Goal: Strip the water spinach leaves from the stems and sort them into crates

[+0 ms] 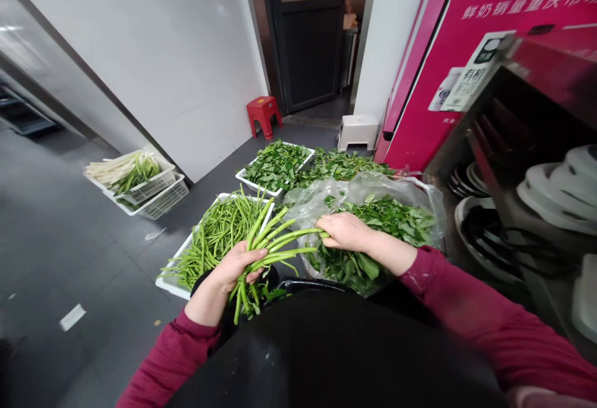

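Note:
My left hand (236, 265) is closed around a bunch of long green vegetable stems (280, 240), which fan out toward the right. With closed fingertips, my right hand (347, 232) pinches the tip of one stem from that bunch. Left of the bunch, a white basket (171, 286) is heaped with similar bare green stems (226, 224). Beneath my right hand lies a clear plastic bag (298, 203) full of leafy greens (396, 218). A black rim (317, 283), perhaps of a bin, shows just below the hands, with some leaves at its left.
Another white basket (256, 189) of leaves (280, 164) stands farther off, beside loose leafy stalks (342, 164). Stacked baskets (165, 199) with pale stalks sit at left. A red stool (263, 115) and a white stool (358, 131) flank the doorway. Shelving (536, 259) with dishes borders the right.

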Motion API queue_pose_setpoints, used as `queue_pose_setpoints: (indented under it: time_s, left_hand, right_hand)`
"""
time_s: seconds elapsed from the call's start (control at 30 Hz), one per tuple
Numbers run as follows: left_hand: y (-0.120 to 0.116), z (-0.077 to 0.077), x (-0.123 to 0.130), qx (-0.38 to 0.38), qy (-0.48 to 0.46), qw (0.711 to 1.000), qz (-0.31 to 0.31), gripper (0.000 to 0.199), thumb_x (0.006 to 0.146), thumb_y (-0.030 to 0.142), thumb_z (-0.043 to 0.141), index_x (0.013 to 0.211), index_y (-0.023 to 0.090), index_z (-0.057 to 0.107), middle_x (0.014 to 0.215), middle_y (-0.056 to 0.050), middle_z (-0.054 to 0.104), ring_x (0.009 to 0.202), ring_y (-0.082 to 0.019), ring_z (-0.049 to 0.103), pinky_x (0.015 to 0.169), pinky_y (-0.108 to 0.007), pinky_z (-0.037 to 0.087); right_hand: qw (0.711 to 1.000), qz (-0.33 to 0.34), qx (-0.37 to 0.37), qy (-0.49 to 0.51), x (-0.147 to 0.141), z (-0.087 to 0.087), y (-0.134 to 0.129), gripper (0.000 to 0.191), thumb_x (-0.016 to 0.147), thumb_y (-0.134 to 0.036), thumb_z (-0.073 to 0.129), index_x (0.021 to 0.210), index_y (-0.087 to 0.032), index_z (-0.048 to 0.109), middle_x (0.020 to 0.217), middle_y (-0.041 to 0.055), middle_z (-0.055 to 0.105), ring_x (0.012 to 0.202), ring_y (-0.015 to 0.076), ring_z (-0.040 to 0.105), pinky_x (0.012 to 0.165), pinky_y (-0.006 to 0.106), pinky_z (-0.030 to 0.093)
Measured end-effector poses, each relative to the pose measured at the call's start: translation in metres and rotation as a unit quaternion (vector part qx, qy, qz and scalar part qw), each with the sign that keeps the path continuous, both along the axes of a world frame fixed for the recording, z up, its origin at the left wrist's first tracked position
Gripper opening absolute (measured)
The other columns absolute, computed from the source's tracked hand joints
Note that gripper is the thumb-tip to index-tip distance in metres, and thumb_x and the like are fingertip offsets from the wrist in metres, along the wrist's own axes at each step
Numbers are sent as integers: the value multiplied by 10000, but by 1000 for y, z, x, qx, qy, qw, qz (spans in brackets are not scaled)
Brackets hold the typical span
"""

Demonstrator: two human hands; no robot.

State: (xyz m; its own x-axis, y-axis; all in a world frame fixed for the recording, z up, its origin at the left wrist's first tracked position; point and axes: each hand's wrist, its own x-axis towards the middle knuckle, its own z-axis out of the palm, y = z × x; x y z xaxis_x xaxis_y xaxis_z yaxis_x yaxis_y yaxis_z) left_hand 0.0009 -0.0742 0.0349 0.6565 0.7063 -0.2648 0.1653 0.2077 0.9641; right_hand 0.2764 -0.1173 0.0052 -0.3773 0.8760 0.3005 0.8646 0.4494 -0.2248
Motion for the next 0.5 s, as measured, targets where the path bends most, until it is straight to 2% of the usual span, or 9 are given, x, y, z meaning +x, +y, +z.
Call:
queue_pose_setpoints:
  time_s: [0.07,0.1,0.17,0.2,0.23,0.3,0.37,0.43,0.5]
  left_hand:
    - [-1,-1,-1,3,-3,1000,-1,244,711,320,634,722,124,488,401,47,475,267,-36,353,296,-146,265]
    - [-1,-1,-2,0,-6,1000,-1,241,713,319,632,723,125,490,399,49,470,266,-35,349,296,-146,265]
    - [-1,-2,-6,-13,-11,1000,0,236,724,326,619,734,124,497,391,52,459,260,-33,332,295,-148,262]
    - [0,-3,-9,-22,-14,1000,1,234,729,330,611,747,123,503,389,53,456,257,-31,322,293,-149,257]
    - [1,-3,-11,-28,-15,999,-1,233,732,330,608,760,122,507,387,54,454,254,-31,315,291,-150,252]
    - [2,-4,-13,-33,-16,999,-8,229,728,322,614,753,119,510,386,53,451,253,-33,316,288,-154,257]
    - [4,-4,-12,-32,-17,999,-17,233,728,319,616,703,118,502,378,47,447,259,-43,335,292,-166,282]
    - [5,-4,-10,-39,-20,999,-26,233,730,317,613,688,118,499,380,40,454,266,-54,355,297,-178,303]
    - [6,-4,-9,-50,-23,998,-35,216,731,308,611,733,116,512,393,38,470,267,-59,363,295,-181,303]
  right_hand:
    - [987,-62,3,145,10,-8,5,99,725,-227,465,769,-177,539,675,16,557,607,144,500,557,245,361]
    - [965,-110,9,240,18,-11,7,125,752,-232,415,772,-179,527,633,4,538,570,136,488,545,245,368]
    - [896,-204,32,393,37,-14,9,195,804,-259,329,786,-182,507,563,-20,488,498,123,449,509,242,366]
    - [873,-235,45,424,46,-14,9,208,817,-285,328,789,-183,507,553,-26,478,489,121,440,504,243,365]
    - [870,-247,54,423,53,-12,7,202,816,-316,366,784,-183,514,561,-27,484,502,121,445,516,246,369]
    - [910,-215,41,352,58,-5,1,177,766,-353,508,749,-182,548,624,-16,538,581,130,487,582,255,385]
    - [958,-126,-11,259,50,3,-4,167,713,-344,605,755,-183,598,732,-1,598,688,149,532,670,270,399]
    - [978,-28,-71,195,35,9,-5,185,712,-332,625,834,-193,640,823,15,620,762,162,553,726,283,405]
    - [979,37,-95,174,21,12,-3,209,728,-308,615,897,-191,652,848,28,616,778,160,561,735,281,414]
